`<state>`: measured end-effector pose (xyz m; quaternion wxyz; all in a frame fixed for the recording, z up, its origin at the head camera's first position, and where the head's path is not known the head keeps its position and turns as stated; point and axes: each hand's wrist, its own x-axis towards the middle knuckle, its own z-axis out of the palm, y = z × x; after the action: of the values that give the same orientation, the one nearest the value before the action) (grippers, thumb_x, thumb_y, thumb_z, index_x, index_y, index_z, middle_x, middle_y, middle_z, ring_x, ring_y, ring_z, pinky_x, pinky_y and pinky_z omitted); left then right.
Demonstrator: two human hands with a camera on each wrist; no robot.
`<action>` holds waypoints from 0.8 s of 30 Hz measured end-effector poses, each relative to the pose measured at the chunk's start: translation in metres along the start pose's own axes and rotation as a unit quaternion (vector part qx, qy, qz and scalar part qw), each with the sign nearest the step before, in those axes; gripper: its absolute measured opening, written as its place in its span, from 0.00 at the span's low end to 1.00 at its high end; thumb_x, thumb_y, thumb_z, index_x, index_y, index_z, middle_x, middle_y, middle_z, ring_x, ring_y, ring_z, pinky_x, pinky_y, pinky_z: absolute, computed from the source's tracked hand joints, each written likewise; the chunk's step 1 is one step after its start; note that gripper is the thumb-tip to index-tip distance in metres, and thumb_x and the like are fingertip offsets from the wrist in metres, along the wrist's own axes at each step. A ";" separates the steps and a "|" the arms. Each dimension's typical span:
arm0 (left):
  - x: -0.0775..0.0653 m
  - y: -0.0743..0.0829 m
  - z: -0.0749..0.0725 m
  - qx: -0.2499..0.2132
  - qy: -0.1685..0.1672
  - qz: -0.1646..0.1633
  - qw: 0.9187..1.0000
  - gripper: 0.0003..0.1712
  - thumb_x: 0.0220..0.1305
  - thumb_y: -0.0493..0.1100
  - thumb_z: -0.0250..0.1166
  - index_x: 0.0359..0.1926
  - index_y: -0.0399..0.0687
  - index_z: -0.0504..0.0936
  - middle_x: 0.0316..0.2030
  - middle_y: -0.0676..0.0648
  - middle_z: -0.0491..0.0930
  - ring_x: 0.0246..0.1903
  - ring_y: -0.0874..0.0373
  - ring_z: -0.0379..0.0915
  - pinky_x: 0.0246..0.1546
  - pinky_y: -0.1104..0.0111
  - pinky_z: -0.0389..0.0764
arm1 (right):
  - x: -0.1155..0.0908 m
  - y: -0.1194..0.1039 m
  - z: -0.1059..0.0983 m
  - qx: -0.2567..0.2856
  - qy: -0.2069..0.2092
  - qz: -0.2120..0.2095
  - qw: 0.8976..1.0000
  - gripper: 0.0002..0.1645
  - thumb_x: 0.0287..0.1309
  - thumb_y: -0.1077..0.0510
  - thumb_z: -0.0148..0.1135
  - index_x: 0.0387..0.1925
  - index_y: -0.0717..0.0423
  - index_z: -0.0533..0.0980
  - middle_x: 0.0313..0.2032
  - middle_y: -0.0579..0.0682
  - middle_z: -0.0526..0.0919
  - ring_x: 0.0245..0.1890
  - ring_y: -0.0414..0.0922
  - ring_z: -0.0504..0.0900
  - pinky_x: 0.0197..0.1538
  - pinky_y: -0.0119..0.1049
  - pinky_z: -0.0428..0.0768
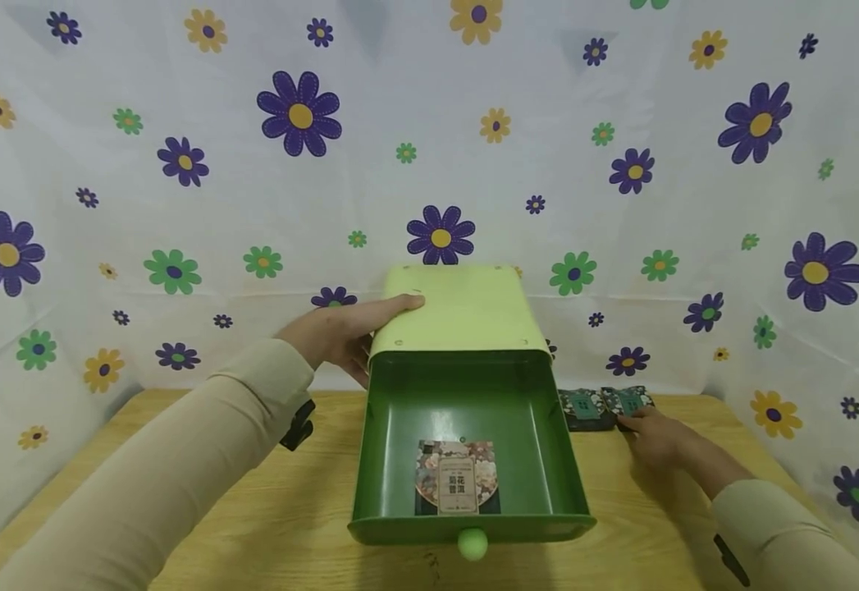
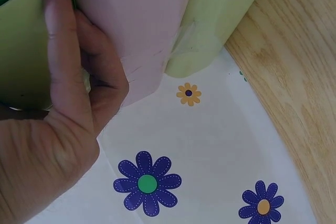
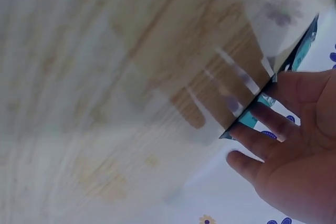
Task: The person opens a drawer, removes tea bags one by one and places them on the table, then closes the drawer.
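A light green drawer box [image 1: 459, 304] stands on the table with its dark green drawer [image 1: 392, 410] pulled out toward me. In the drawer lies a square flower-printed packet [image 1: 459, 478] with a beige label. My left hand [image 1: 340, 332] holds the box at its left side, thumb on the top and other fingers down the side. To the right of the box lie two dark packets with teal labels, the left packet [image 1: 584, 408] beside the right packet [image 1: 627, 398]. My right hand [image 1: 658, 439] touches the right packet's near edge, its fingers fairly straight [image 3: 307, 150].
A round green knob [image 1: 472, 544] sticks out from the drawer front. Behind and at both sides of the wooden table [image 1: 274, 509] hangs a white flower-printed cloth [image 1: 370, 197]. A pink panel [image 2: 134, 19] shows beside the left hand in the left wrist view.
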<state>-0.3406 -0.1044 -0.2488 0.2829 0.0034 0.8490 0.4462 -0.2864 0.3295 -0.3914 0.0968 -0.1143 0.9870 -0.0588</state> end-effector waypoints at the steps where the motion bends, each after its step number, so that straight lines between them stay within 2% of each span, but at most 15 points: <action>1: 0.000 0.000 0.000 -0.001 0.000 0.000 1.000 0.53 0.55 0.84 0.49 0.55 0.40 0.70 0.46 0.34 0.76 0.37 0.44 0.81 0.38 0.54 0.87 | -0.001 0.001 0.000 -0.001 0.007 0.001 1.000 0.25 0.72 0.61 0.47 0.65 0.72 0.68 0.60 0.78 0.67 0.58 0.74 0.71 0.58 0.64 0.74; 4: 0.001 0.000 0.001 -0.006 -0.005 -0.001 1.000 0.53 0.55 0.84 0.49 0.55 0.40 0.70 0.46 0.34 0.77 0.37 0.44 0.82 0.38 0.54 0.87 | -0.005 0.003 0.001 -0.006 0.053 -0.001 0.999 0.25 0.68 0.63 0.51 0.63 0.71 0.69 0.60 0.77 0.68 0.58 0.73 0.71 0.58 0.69 0.71; 7: 0.001 0.000 0.001 -0.009 -0.006 -0.002 1.000 0.52 0.55 0.84 0.49 0.55 0.41 0.70 0.46 0.34 0.77 0.38 0.43 0.82 0.38 0.53 0.87 | -0.012 0.001 -0.005 0.001 0.118 0.000 0.993 0.26 0.61 0.67 0.52 0.61 0.72 0.71 0.59 0.76 0.70 0.56 0.72 0.74 0.56 0.69 0.73; 11: 0.002 -0.001 0.001 -0.006 -0.001 -0.004 1.000 0.53 0.55 0.84 0.49 0.55 0.40 0.70 0.46 0.33 0.76 0.38 0.43 0.81 0.38 0.53 0.87 | -0.023 -0.015 -0.027 0.058 0.213 0.013 0.975 0.22 0.60 0.69 0.49 0.55 0.73 0.75 0.54 0.73 0.76 0.52 0.69 0.77 0.53 0.63 0.78; 14: 0.003 -0.002 0.002 -0.005 -0.002 -0.005 1.000 0.53 0.55 0.84 0.49 0.55 0.40 0.70 0.46 0.33 0.77 0.38 0.43 0.81 0.38 0.53 0.87 | -0.036 -0.036 -0.046 0.106 0.301 0.014 0.948 0.16 0.65 0.67 0.51 0.50 0.70 0.78 0.47 0.68 0.81 0.46 0.64 0.80 0.48 0.59 0.80; 18: 0.004 -0.002 0.002 -0.008 -0.006 -0.003 1.000 0.53 0.55 0.84 0.50 0.56 0.39 0.70 0.47 0.32 0.76 0.39 0.42 0.81 0.38 0.53 0.87 | -0.055 -0.070 -0.069 0.124 0.411 -0.034 0.903 0.10 0.64 0.65 0.56 0.43 0.64 0.81 0.36 0.57 0.84 0.35 0.50 0.78 0.39 0.46 0.80; 21: 0.003 -0.002 0.001 -0.008 -0.005 -0.001 1.000 0.53 0.55 0.84 0.50 0.56 0.39 0.70 0.47 0.32 0.76 0.39 0.42 0.81 0.38 0.53 0.87 | -0.065 -0.099 -0.082 0.116 0.459 -0.091 0.876 0.08 0.62 0.66 0.60 0.41 0.61 0.81 0.32 0.52 0.82 0.32 0.44 0.77 0.36 0.34 0.77; 24: 0.003 0.000 0.000 -0.005 -0.002 0.002 1.000 0.53 0.55 0.84 0.50 0.54 0.40 0.71 0.46 0.33 0.77 0.39 0.42 0.81 0.38 0.53 0.87 | -0.076 -0.127 -0.090 0.106 0.484 -0.156 0.854 0.08 0.58 0.67 0.62 0.41 0.61 0.81 0.32 0.49 0.82 0.31 0.41 0.77 0.36 0.27 0.76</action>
<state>-0.3428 -0.1038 -0.2498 0.2835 0.0047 0.8465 0.4507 -0.2051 0.2333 -0.2729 -0.3923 -0.2126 0.8662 -0.2249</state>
